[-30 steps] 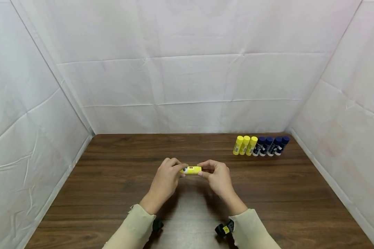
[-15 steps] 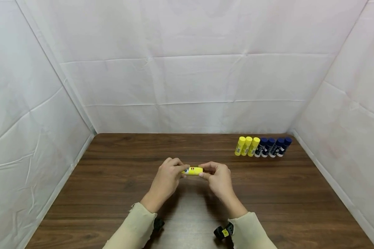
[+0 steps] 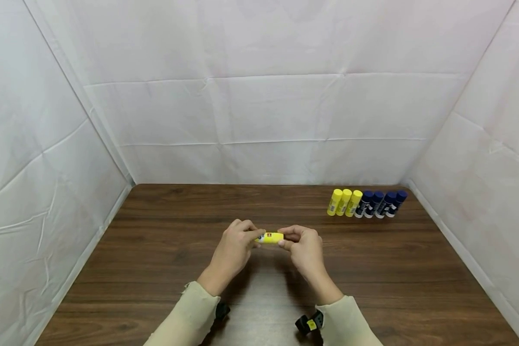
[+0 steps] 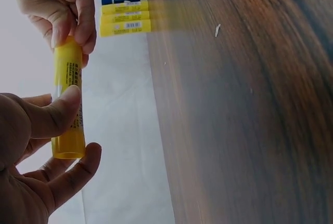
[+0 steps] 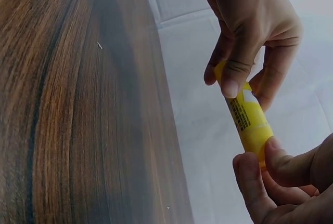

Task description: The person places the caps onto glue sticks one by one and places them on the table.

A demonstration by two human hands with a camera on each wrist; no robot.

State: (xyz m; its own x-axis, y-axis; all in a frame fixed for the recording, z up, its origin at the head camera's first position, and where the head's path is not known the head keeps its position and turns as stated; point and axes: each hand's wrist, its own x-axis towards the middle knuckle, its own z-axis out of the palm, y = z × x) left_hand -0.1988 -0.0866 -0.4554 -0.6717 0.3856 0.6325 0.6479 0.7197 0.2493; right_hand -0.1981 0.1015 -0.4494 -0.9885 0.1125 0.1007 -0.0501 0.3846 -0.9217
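Observation:
A yellow glue stick (image 3: 273, 238) with a small red mark and a white patch on its label lies sideways between both hands, above the table. My left hand (image 3: 233, 247) grips its left part, thumb on the near side and fingers behind. At the right end, the thumb and fingertips of my right hand (image 3: 304, 247) pinch it. In the left wrist view the glue stick (image 4: 68, 99) shows its printed text and flat yellow base beyond my left thumb. The right wrist view shows my right fingertips at the other end of the glue stick (image 5: 248, 117).
Several glue sticks stand in a row at the back right of the brown wooden table (image 3: 164, 240): yellow ones (image 3: 345, 203) on the left, dark blue-capped ones (image 3: 380, 204) on the right. White cloth walls (image 3: 268, 110) enclose the back and sides. A small white scrap (image 4: 217, 30) lies on the tabletop.
The head view has shifted slightly, so the table and hands appear a little farther right. Both hands keep holding the glue stick in nearly the same place.

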